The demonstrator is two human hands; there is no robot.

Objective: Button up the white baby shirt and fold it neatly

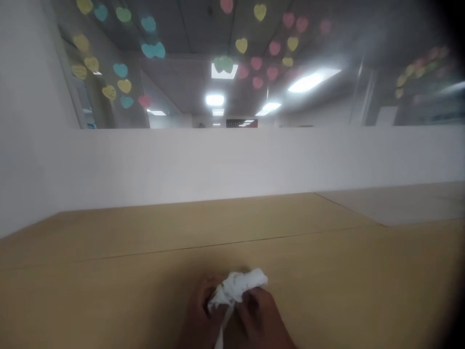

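Note:
A crumpled white bundle, like thin cloth, tissue or plastic, is between my two hands near the bottom of the view. Its right end looks rolled and smoother, and a narrow white strip hangs from it towards me. My left hand is closed on the bundle's left side, fingers curled. On the right side, my right hand pinches it from below with thumb and fingers bent. Both hands are dim and slightly blurred, so the exact fingertip contact is hard to see.
Under my hands lies a light-brown tabletop with a seam across it. A low white wall rises at the back, with glass above bearing several heart-shaped stickers. Another white wall stands at the left. A greyish panel lies at the right rear.

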